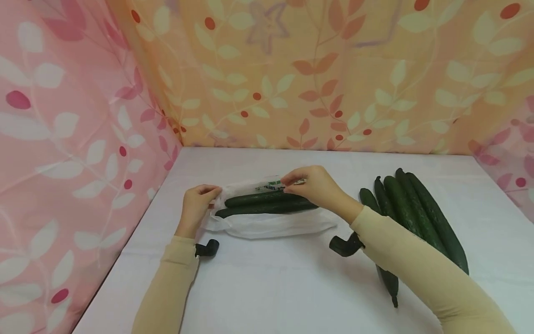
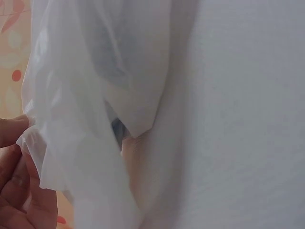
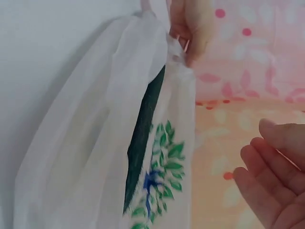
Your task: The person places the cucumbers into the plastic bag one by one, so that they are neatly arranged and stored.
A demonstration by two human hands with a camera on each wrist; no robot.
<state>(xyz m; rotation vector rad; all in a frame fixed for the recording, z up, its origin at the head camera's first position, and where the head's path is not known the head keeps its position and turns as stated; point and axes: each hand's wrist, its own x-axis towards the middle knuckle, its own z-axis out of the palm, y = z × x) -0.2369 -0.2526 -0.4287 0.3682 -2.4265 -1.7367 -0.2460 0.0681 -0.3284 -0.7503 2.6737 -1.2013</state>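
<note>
A white plastic bag with a green printed pattern lies on its side with two dark green cucumbers showing through its opening. At its left end, my left hand pinches the bag's edge; the left wrist view shows thumb and fingers of this hand on the thin plastic. My right hand is over the bag's right part, above the cucumbers. From the right wrist, this hand appears beside the printed side, fingers loosely bent and apart from thumb, holding nothing. A cucumber shows inside the bag there.
Several loose cucumbers lie side by side on the right of the white table, partly hidden behind my right forearm. Patterned cloth hangs behind the table and at its sides. Dark curved pieces stick out at both wrists.
</note>
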